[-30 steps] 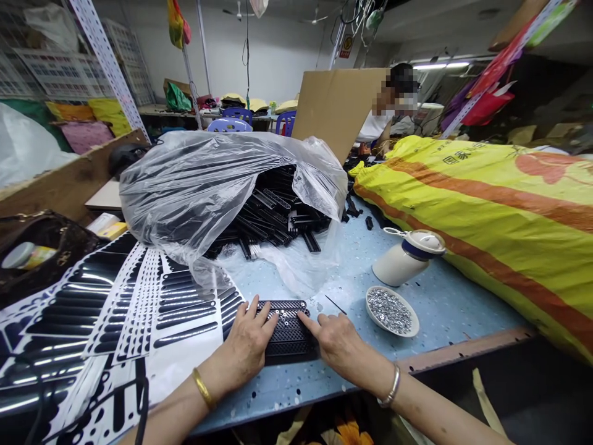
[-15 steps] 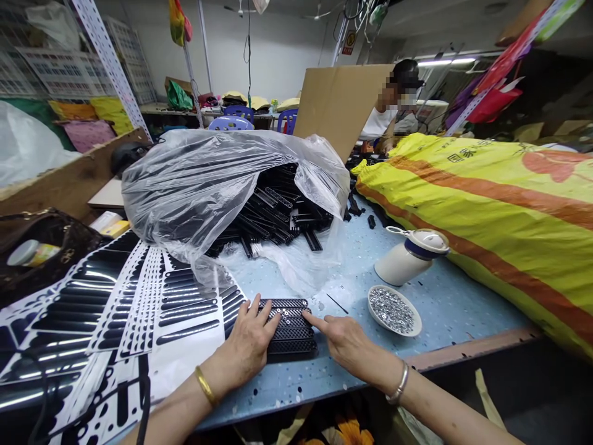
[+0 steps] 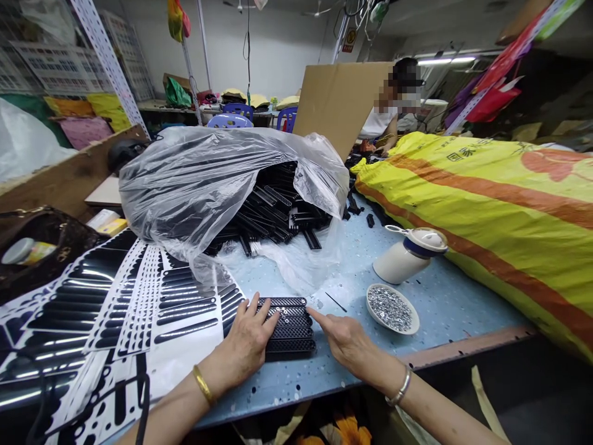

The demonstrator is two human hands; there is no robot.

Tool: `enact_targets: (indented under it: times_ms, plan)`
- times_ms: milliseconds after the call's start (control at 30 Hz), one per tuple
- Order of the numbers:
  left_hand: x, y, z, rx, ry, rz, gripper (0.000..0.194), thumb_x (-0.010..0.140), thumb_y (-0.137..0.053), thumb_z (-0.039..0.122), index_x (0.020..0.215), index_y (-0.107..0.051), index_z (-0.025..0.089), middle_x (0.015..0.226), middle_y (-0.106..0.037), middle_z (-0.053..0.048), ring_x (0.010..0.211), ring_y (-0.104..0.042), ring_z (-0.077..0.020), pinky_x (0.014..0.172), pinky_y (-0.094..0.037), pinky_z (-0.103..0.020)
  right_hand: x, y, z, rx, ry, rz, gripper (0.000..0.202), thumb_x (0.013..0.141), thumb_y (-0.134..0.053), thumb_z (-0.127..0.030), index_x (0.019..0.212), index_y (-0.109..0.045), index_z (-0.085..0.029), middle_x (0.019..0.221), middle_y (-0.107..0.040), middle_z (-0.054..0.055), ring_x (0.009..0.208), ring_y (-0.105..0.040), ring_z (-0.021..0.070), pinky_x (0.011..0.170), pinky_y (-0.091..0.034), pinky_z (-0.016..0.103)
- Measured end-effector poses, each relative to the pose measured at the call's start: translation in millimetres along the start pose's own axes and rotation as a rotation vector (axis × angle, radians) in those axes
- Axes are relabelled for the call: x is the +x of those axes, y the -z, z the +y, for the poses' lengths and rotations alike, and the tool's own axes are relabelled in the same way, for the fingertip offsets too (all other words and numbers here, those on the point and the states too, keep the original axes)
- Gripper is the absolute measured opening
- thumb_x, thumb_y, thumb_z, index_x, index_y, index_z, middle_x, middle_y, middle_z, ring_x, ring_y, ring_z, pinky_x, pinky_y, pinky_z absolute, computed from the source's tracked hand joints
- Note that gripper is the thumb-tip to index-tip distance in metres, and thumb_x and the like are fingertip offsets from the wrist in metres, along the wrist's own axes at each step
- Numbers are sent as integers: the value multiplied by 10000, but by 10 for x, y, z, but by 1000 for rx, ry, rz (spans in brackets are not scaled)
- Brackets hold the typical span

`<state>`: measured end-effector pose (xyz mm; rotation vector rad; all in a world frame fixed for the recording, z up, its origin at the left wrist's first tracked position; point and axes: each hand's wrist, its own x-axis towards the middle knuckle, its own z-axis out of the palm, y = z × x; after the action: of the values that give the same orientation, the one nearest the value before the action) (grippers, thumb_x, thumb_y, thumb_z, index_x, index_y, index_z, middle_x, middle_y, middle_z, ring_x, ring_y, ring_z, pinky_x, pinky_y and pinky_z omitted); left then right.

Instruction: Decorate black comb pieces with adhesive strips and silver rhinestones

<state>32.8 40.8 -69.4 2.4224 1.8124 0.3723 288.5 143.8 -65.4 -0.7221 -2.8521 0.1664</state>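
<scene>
Several black perforated strips point(image 3: 291, 332) lie side by side on the blue speckled table point(image 3: 324, 377). My left hand point(image 3: 248, 337) rests on their left part with its fingers spread. At their upper right corner is the fingertip of my right hand point(image 3: 343, 340), its index finger stretched out and the other fingers curled under; whether it touches the strips I cannot tell. Small shiny metal rings point(image 3: 285, 313) sit on the strips. A white bowl point(image 3: 414, 326) of metal pieces and a thin dark stick point(image 3: 336, 301) lie to the right.
Behind the strips lies a clear plastic bag point(image 3: 185, 179) full of black parts. Sheets with black strips point(image 3: 185, 303) spread at left. A white lidded container point(image 3: 398, 262) stands by a big yellow sack point(image 3: 491, 204). A person point(image 3: 382, 120) is beyond the cardboard point(image 3: 343, 102).
My right index finger has moved slightly up along the right edge of the strips. My left hand stays on them. The view has shifted very slightly.
</scene>
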Motion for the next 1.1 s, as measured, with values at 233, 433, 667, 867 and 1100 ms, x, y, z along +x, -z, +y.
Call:
enact_targets:
  times_ms: [233, 433, 667, 867, 1100]
  plan:
    - [7, 40, -2, 0, -10, -20, 656, 730, -499, -6, 1372, -518, 125, 1445, -516, -215, 1392, -379, -446, 1055, -359, -654, -12, -180, 29, -72, -8, -78, 743, 747, -361, 23, 1480, -365, -98, 756, -688, 67, 632, -610, 187, 597, -463, 282]
    - [-11, 82, -44, -24, -24, 3, 568, 754, -503, 7, 1312, -567, 95, 1430, -544, -199, 1369, -415, -451, 1049, -385, -639, 15, -228, 29, -69, 30, -32, 755, 724, -345, 32, 1473, -351, -66, 764, -704, 82, 617, -644, 201, 569, -485, 293]
    - [-28, 71, -94, -66, -11, 66, 567, 731, -475, -15, 1276, -584, 101, 1417, -572, -162, 1367, -438, -411, 1056, -402, -596, -12, -285, 54, -51, 36, -4, 817, 734, -358, 28, 1535, -249, -92, 742, -692, 68, 597, -638, 202, 566, -507, 303]
    - [-17, 47, -76, 9, -21, 87, 588, 714, -489, -15, 1290, -575, 64, 1408, -567, -201, 1347, -443, -453, 1010, -419, -636, -22, -307, 65, -40, 46, 25, 802, 743, -360, 20, 1529, -261, -100, 742, -688, 62, 586, -620, 194, 549, -499, 297]
    - [-98, 88, -80, 146, 1, 65, 592, 738, -574, 80, 1327, -585, 137, 1420, -536, -226, 1355, -403, -502, 1037, -348, -673, -18, -330, 72, -32, 69, 48, 803, 725, -354, 33, 1514, -254, -77, 731, -690, 63, 597, -640, 201, 554, -499, 292]
